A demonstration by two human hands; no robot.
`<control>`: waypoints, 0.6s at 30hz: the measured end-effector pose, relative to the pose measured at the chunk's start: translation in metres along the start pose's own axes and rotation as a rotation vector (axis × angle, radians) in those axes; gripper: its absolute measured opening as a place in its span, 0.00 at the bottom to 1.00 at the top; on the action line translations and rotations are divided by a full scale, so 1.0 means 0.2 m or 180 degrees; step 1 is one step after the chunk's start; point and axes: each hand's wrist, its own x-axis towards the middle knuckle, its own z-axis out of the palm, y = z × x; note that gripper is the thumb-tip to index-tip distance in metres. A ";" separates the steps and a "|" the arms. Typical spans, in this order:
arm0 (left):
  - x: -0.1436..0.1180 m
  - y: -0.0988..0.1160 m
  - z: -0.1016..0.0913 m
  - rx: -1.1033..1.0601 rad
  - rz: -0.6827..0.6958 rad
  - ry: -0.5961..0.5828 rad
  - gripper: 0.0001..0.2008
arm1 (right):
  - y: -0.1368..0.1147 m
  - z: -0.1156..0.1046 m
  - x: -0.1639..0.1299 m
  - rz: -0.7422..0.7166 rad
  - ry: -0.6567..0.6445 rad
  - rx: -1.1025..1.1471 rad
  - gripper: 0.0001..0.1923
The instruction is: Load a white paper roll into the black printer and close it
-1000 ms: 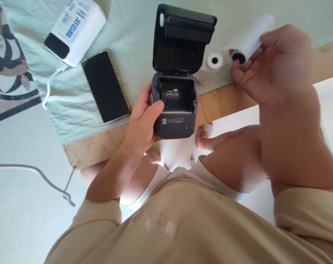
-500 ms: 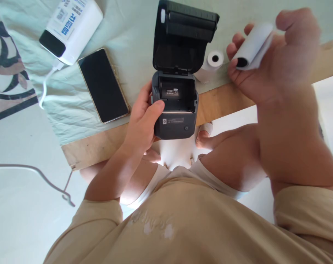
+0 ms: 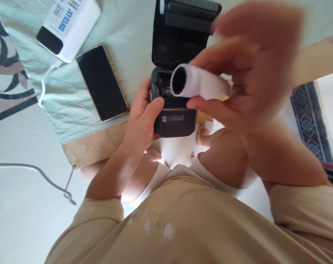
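My left hand [image 3: 144, 117] is closed round the left side of a small black portable printer [image 3: 174, 124], thumb on its top edge. The printer's lid [image 3: 177, 40] is flipped up, and the paper bay faces me, partly hidden. Between the thumb and fingers of my right hand [image 3: 254, 73], blurred by motion, is a white paper roll [image 3: 204, 82] with a dark hollow core. One end of this roll hangs over the printer's bay; I cannot tell whether they touch.
A phone [image 3: 102, 82] with a dark screen lies on the pale green cloth [image 3: 128, 22], left of the printer. Beyond it sits a white power bank [image 3: 78, 33] with a plugged-in white cable [image 3: 44, 84]. The wooden table edge [image 3: 95, 146] runs in front of me.
My right hand has swung left with the paper roll, from beside the printer to over its bay, and turned over. It now covers the second roll. My left hand holds the printer as before.
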 end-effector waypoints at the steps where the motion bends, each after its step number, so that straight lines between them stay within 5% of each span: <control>1: 0.00 0.00 0.00 0.0022 0.0017 0.0016 0.19 | -0.02 0.01 0.00 -0.0037 -0.0493 -0.0087 0.23; 3: 0.00 0.00 0.00 0.0057 0.0050 0.0046 0.18 | -0.05 0.02 0.00 -0.0069 -0.1046 -0.0529 0.16; 5: 0.00 -0.01 -0.01 0.0050 0.0080 0.0044 0.18 | -0.05 0.03 0.02 -0.0080 -0.1131 -0.1042 0.07; 9: 0.00 -0.01 -0.01 0.0009 0.0084 -0.0027 0.20 | -0.03 0.05 0.04 -0.0150 -0.1426 -0.1110 0.05; 18: -0.02 -0.01 0.01 0.0039 0.0111 0.0085 0.16 | -0.07 0.04 0.01 -0.0884 -0.0834 -0.0546 0.08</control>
